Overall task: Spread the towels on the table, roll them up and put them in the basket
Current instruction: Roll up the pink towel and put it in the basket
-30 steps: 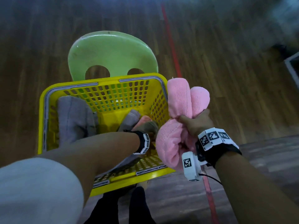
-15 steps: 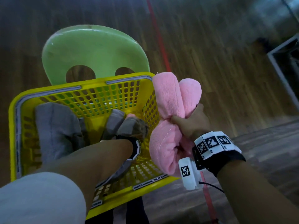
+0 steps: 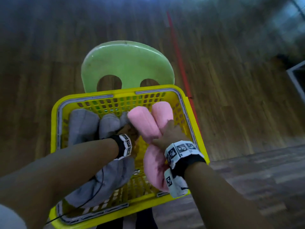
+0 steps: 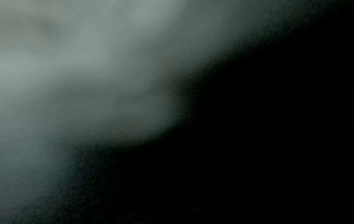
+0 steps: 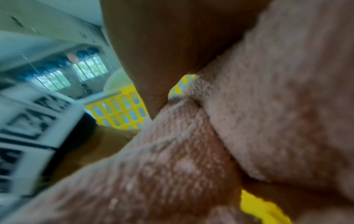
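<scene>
A yellow plastic basket (image 3: 123, 92) stands on a green chair (image 3: 127, 63). My right hand (image 3: 167, 133) grips a pink rolled towel (image 3: 143, 123) at its bent middle, low over the basket's right half, with both ends sticking out. The right wrist view is filled by the pink towel (image 5: 268, 106), with a finger (image 5: 162, 45) across it and the basket wall (image 5: 118, 109) behind. My left hand (image 3: 127, 129) is inside the basket, curled round a grey rolled towel (image 3: 109, 123), its fingers mostly hidden. Another grey towel (image 3: 80, 126) lies at the basket's left. The left wrist view is only dark grey blur.
Brown wooden floor surrounds the chair, with a red line (image 3: 179, 60) running past the basket's right side. A darker wood-grain surface (image 3: 247, 179) lies at the lower right. Dark shoes (image 3: 143, 220) show below the basket's near rim.
My right hand has brought the pink towel from outside the basket's right wall leftward and down over the basket. My left hand has stayed inside, holding the grey towel.
</scene>
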